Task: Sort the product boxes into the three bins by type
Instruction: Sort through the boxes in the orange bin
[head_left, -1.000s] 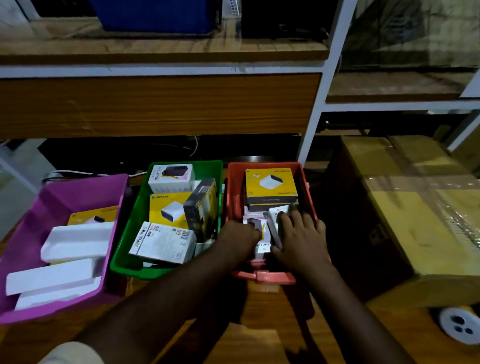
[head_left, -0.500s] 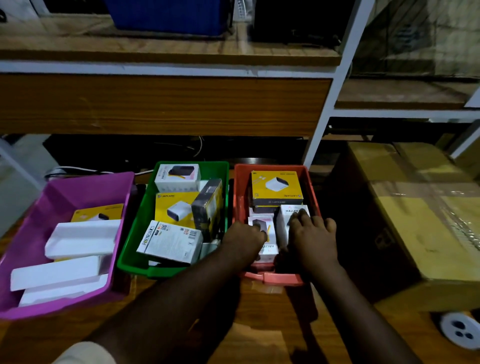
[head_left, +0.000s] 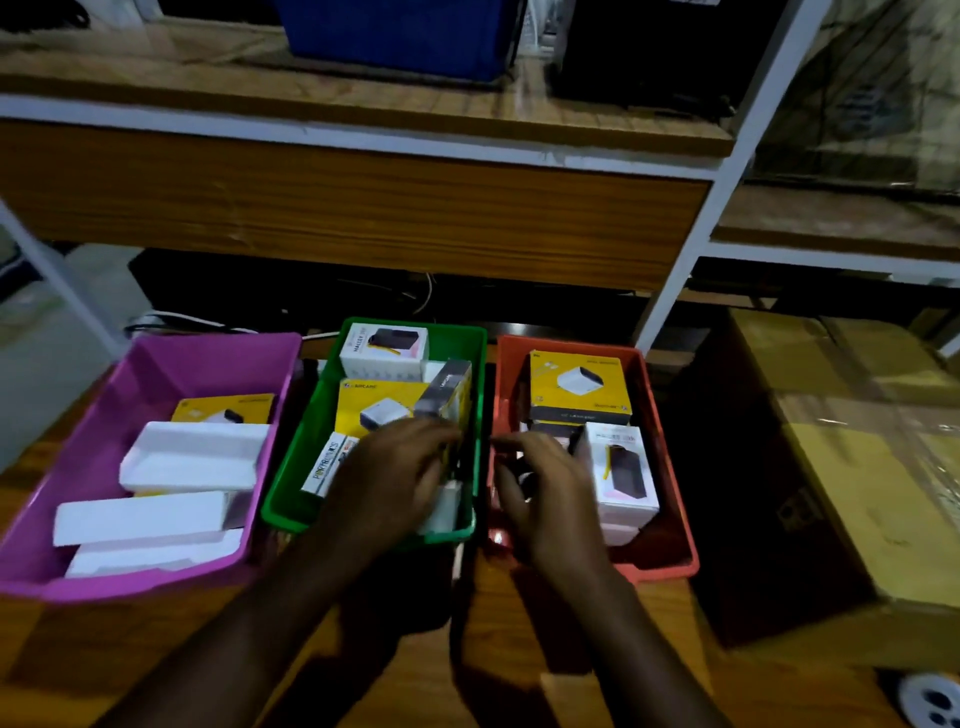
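Over the green bin (head_left: 291, 499) the left hand (head_left: 387, 483) hangs with fingers loosely spread, perhaps brushing a box; blur hides contact. Beside it, the right hand (head_left: 545, 493) hovers relaxed inside the red bin's (head_left: 670, 551) near edge, close to a white box (head_left: 621, 475).

You're looking down at three bins side by side on a wooden table (head_left: 130, 649): a purple bin (head_left: 104, 405) with white foam trays, a green bin (head_left: 457, 340), and a red bin (head_left: 670, 493). Your left hand (head_left: 387, 483) sits over the green bin's boxes, your right hand (head_left: 550, 493) over the red bin beside a white Halley box (head_left: 621, 473); both are blurred, so any grip is unclear. A taped cardboard carton (head_left: 831, 467) stands to the right
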